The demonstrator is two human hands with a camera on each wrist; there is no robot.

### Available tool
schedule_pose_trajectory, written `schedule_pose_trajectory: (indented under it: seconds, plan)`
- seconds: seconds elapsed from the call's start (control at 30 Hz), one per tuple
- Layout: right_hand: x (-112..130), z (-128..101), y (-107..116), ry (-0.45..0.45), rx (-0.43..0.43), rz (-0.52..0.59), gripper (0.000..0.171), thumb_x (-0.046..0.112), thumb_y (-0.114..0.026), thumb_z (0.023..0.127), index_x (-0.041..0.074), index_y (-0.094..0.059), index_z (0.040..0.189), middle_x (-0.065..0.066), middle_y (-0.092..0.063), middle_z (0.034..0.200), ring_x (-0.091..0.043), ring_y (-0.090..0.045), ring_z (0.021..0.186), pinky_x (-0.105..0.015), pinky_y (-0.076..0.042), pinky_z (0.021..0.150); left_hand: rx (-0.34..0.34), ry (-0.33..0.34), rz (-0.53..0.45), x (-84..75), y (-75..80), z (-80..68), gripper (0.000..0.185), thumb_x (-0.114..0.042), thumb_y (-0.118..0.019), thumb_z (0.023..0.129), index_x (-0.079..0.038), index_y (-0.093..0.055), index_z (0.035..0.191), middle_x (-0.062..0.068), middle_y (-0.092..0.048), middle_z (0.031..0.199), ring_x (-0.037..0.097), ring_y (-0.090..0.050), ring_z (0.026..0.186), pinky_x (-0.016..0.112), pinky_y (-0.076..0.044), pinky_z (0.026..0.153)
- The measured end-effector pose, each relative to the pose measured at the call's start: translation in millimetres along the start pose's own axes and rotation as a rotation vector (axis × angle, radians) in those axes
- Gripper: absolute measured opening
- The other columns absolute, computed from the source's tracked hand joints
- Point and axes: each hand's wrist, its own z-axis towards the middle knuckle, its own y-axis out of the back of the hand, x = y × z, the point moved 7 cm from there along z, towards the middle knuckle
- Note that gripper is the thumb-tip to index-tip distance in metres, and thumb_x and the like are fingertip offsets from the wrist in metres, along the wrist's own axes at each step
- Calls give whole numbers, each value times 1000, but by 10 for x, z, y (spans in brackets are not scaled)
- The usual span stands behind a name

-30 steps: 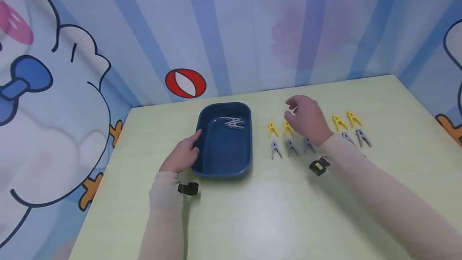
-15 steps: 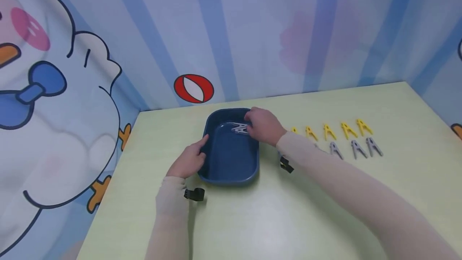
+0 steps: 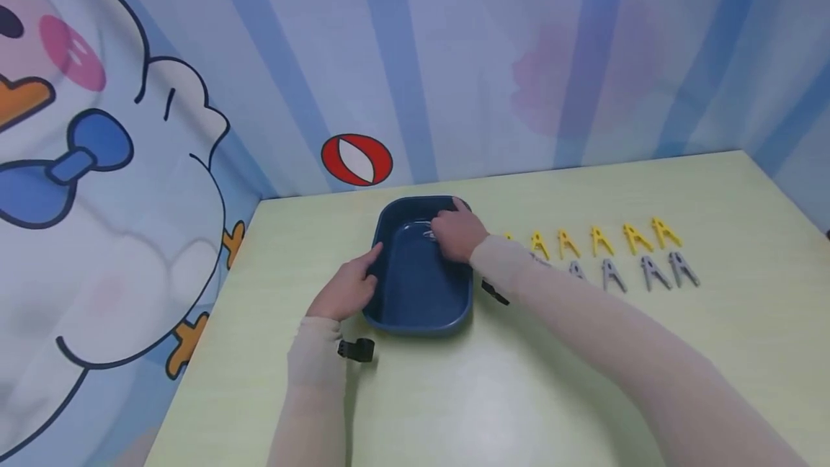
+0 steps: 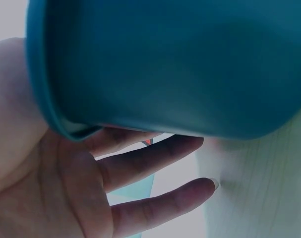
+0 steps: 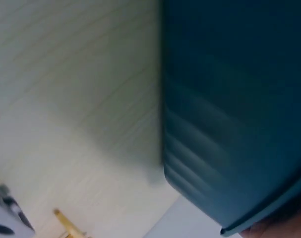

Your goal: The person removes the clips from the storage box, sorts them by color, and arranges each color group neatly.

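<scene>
A dark blue plastic tub (image 3: 415, 283) stands on the table. My left hand (image 3: 344, 290) holds its left rim, thumb over the edge; in the left wrist view the fingers (image 4: 155, 206) lie nearly straight along and below its outer wall. My right hand (image 3: 459, 233) reaches over the right rim into the tub's far right corner, fingers bent downward. Beside its fingertips shows a sliver of a pale grey clothespin (image 3: 429, 235); the hand covers the rest, and I cannot tell whether it grips one. The right wrist view shows mostly the tub's outer wall (image 5: 229, 134).
Right of the tub, several yellow clothespins (image 3: 601, 240) lie in a row, with several grey clothespins (image 3: 612, 276) in a row nearer me. My right sleeve (image 3: 570, 294) covers some grey ones. A printed wall (image 3: 480, 70) rises behind the table's far edge.
My right hand has gone left from above the yellow clothespins into the tub, covering the grey clothespins there. My left hand stays at the rim. The whole view has shifted slightly.
</scene>
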Motion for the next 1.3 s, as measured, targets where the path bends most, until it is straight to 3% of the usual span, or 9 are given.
schedule_pose_trajectory:
  seconds: [0.13, 0.23, 0.33, 0.43, 0.6, 0.87, 1.1, 1.17, 1.3]
  plan:
    - [8, -21, -10, -14, 14, -8, 18, 2, -57, 95, 3, -75, 97, -13, -72, 93, -29, -65, 100, -55, -28, 113, 5, -12, 2, -24, -14, 17, 59, -5, -39, 100, -5, -24, 157, 15, -30, 158, 30, -50, 116, 40, -40, 93]
    - [12, -29, -11, -38, 0, -15, 19, 6, -57, 97, 2, -75, 101, -15, -72, 96, -30, -65, 99, -53, -38, 106, 2, -20, 5, -32, -14, 27, 59, -5, -39, 100, -5, -24, 157, 14, -30, 158, 30, -48, 119, 41, -39, 93]
    - [14, -36, -30, -80, -5, 6, 19, 7, -56, 98, 3, -74, 98, -14, -71, 90, -31, -68, 89, -51, -50, 91, 1, -21, 3, -30, -21, 32, 59, -5, -39, 100, -5, -24, 157, 14, -31, 157, 30, -50, 116, 40, -40, 93]
    - [19, -47, -63, -130, 1, 49, 19, 5, -54, 97, 3, -72, 92, -13, -71, 83, -32, -68, 79, -51, -52, 77, 5, -21, 1, -30, -37, 34, 59, -5, -39, 100, -6, -24, 157, 14, -32, 157, 30, -50, 116, 40, -40, 93]
    - [29, -91, -60, -181, -33, 79, 14, 8, -59, 94, 4, -71, 88, -13, -69, 80, -31, -67, 74, -49, -54, 73, 9, -31, 4, -40, -62, 38, 59, -4, -39, 100, -6, -24, 157, 14, -32, 157, 29, -49, 117, 40, -40, 92]
    - [-57, -230, 289, -274, -162, 301, 9, 8, -61, 88, 0, -66, 89, -11, -62, 79, -25, -61, 72, -41, -56, 64, -8, -28, 14, -41, -51, 34, 59, -4, -40, 99, -5, -26, 157, 15, -34, 156, 29, -50, 116, 41, -41, 91]
    - [-245, -473, 612, -335, -209, 442, 6, 7, -59, 86, 3, -60, 81, -8, -56, 74, -23, -52, 64, -37, -46, 57, -13, -37, 28, -34, -49, 32, 59, -3, -39, 99, -4, -26, 156, 16, -34, 155, 30, -51, 113, 41, -42, 90]
    - [-311, -566, 632, -356, -203, 481, 7, 8, -58, 87, 2, -61, 86, -7, -55, 72, -22, -50, 61, -35, -44, 56, -13, -35, 30, -37, -45, 29, 59, -4, -39, 99, -4, -26, 156, 16, -34, 155, 30, -51, 114, 41, -41, 91]
    - [-432, -781, 608, -392, -174, 539, 28, 10, -57, 89, -6, -64, 111, -6, -63, 72, -18, -54, 55, -36, -48, 60, -12, -24, 34, -38, -30, 27, 59, -4, -39, 99, -4, -26, 156, 16, -33, 156, 29, -50, 117, 42, -41, 93]
